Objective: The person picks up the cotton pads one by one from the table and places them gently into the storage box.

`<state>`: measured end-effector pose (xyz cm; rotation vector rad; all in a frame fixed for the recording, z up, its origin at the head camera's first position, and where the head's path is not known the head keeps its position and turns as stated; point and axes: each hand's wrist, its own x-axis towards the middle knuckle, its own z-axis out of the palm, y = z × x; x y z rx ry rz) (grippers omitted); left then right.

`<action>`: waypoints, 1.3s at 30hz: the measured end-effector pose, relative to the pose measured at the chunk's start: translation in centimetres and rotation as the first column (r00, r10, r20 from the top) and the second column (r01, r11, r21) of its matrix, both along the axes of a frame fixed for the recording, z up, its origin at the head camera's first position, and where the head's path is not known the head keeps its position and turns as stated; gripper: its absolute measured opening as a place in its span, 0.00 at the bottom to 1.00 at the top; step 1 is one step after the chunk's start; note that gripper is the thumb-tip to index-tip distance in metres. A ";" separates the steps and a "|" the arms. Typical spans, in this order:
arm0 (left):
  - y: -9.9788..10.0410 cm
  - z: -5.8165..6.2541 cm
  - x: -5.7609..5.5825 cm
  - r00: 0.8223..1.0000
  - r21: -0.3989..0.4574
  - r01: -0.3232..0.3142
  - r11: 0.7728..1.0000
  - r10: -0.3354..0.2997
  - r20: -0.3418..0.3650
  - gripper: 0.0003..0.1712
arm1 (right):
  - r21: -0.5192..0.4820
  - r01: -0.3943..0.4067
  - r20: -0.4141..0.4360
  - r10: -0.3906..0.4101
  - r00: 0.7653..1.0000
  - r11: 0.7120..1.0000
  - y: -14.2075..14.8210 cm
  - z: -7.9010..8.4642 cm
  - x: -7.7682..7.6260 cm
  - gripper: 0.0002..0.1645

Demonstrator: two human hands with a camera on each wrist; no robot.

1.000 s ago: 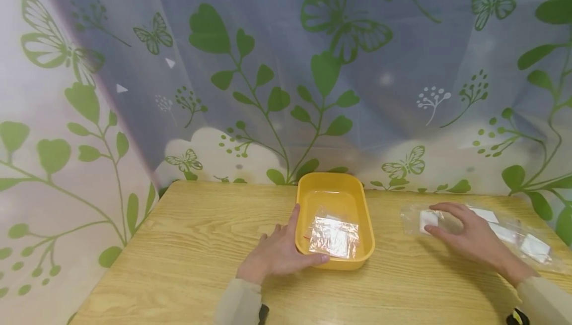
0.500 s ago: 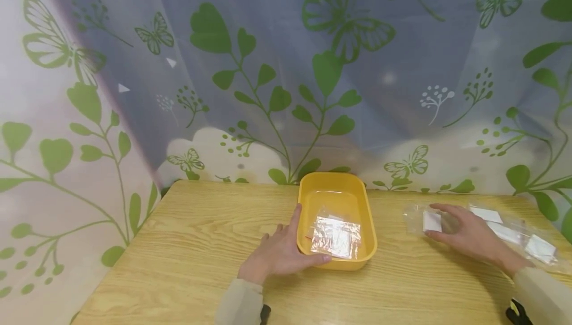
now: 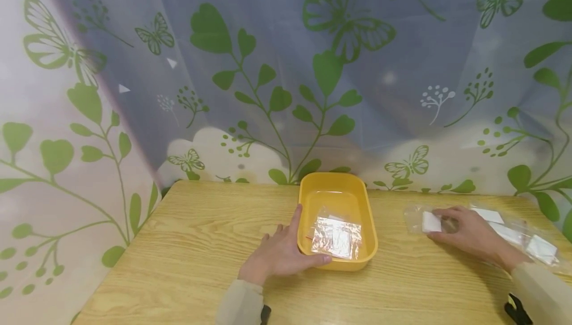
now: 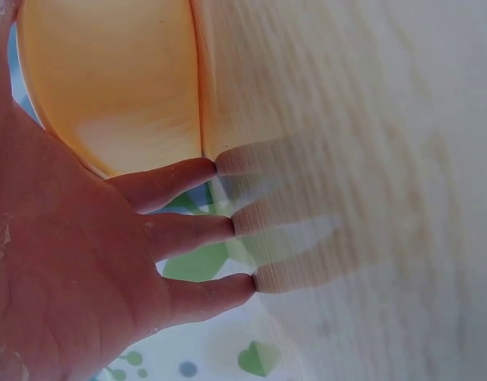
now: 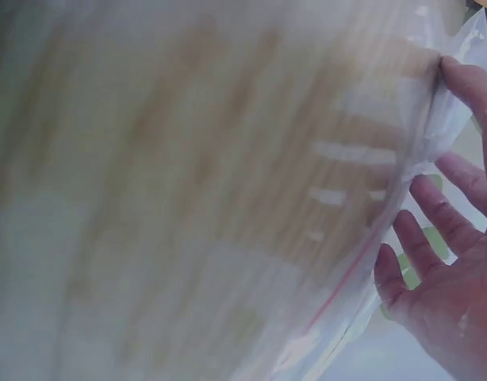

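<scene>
My left hand (image 3: 283,253) lies against the left side of a yellow plastic tray (image 3: 334,182), thumb across the near rim. Its fingers are spread and straight, with fingertips on the table in the left wrist view. Inside the tray lies a shiny clear bag (image 3: 337,235) with something white in it. My right hand (image 3: 469,233) rests at a clear plastic bag (image 3: 413,218) holding a white square piece (image 3: 431,222). Thumb and index finger touch its right side, apart from each other. In the right wrist view, the zip bag (image 5: 362,254) shows a red closure line beside relaxed fingers.
More clear bags with white pieces (image 3: 541,248) lie to the right, partly behind the right hand. The wooden table (image 3: 201,226) runs back to a curtain (image 3: 268,67) printed with leaves and butterflies.
My right index finger has bent and drawn back toward the right at the bagged white piece. The left hand and the tray keep their places, with a slight shift of the view.
</scene>
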<state>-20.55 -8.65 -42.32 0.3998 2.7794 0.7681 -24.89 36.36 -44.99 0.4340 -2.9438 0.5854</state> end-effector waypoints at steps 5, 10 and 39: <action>0.0 0.0 -0.1 1.000 -0.004 0.001 1.000 -0.001 -0.001 0.75 | 0.008 -0.015 0.054 0.015 0.998 1.000 -0.1 0.5 -0.5 0.44; 0.0 0.0 0.0 1.000 -0.003 -0.001 1.000 0.001 0.005 0.75 | 0.003 -0.002 0.143 0.001 0.990 1.000 -0.1 0.6 -0.9 0.46; 0.1 0.1 0.0 1.000 -0.011 0.002 1.000 -0.002 0.002 0.75 | -0.096 0.016 -0.029 -0.019 0.999 0.995 -1.1 1.1 1.0 0.41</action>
